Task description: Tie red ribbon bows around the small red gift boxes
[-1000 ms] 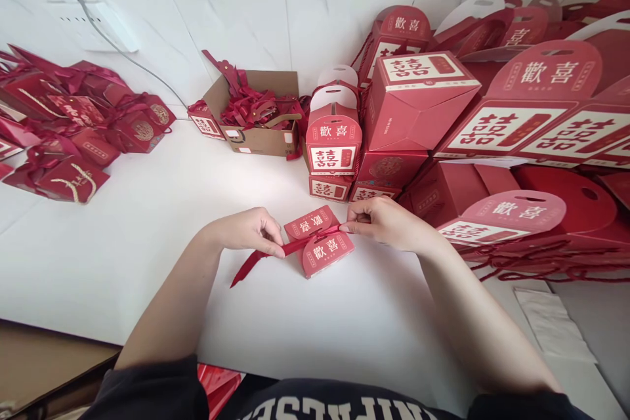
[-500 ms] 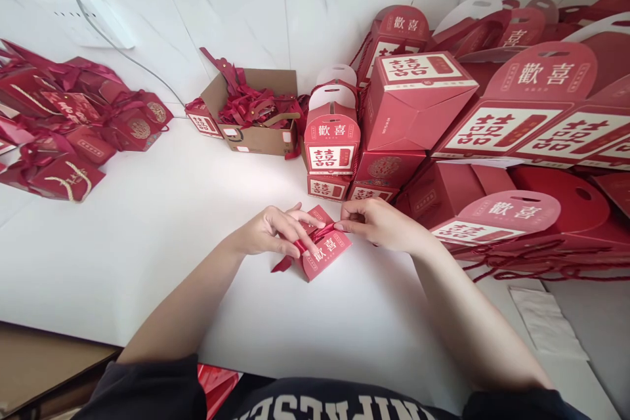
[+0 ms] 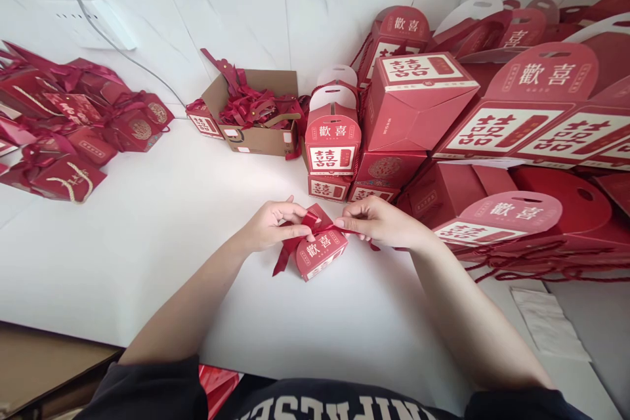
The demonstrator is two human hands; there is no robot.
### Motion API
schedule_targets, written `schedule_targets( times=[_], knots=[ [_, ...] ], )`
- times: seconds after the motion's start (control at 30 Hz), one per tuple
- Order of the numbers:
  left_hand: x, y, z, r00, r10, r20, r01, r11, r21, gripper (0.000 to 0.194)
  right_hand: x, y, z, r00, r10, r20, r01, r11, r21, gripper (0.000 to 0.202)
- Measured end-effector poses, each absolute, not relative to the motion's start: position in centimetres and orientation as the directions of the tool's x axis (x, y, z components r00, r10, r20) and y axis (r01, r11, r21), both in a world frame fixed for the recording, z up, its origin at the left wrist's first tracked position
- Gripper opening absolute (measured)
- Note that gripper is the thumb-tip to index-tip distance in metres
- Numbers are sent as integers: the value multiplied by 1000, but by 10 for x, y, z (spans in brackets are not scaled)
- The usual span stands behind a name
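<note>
A small red gift box [image 3: 322, 252] with cream lettering sits tilted on the white table in front of me. Around its top runs a dark red satin ribbon [image 3: 283, 257], one tail of which hangs off the left side. My left hand [image 3: 281, 223] pinches a raised loop of that ribbon between thumb and fingers at the box's upper left. On the right, my right hand [image 3: 370, 220] grips the other part of the ribbon, which stretches taut from the box's middle. The knot area is partly hidden by my left fingers.
Larger red gift boxes [image 3: 418, 105] are stacked at the right. A cardboard box [image 3: 263, 141] of red ribbons stands against the wall. Finished-looking small red bags [image 3: 59, 170] with bows pile up at the far left. A white tissue [image 3: 548, 321] lies at the right.
My left fingers have lifted off the box's front and now pinch a ribbon loop. My right hand holds its ribbon part stretched rightward. The box has turned slightly, showing its front side.
</note>
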State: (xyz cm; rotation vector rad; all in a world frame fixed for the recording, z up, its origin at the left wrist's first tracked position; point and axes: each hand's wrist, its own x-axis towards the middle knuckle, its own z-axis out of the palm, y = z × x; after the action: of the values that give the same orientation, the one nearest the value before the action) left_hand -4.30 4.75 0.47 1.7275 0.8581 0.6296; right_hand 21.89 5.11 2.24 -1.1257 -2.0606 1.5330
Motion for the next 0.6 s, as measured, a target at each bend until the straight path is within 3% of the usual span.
schedule_targets(
  times=[0.37,0.47,0.6],
  knots=[
    [-41,46,4,611,784,-113,231,-41,972,33,217,47,26,-796,600,-85,34,-95,-995,31],
    [-39,45,3,612,784,-104,260,-75,963,37,210,43,26,-814,580,-39,24,-34,-999,30],
    [-37,42,5,625,776,-84,284,-126,951,36,200,36,25,-789,614,7,143,196,-970,26]
  ],
)
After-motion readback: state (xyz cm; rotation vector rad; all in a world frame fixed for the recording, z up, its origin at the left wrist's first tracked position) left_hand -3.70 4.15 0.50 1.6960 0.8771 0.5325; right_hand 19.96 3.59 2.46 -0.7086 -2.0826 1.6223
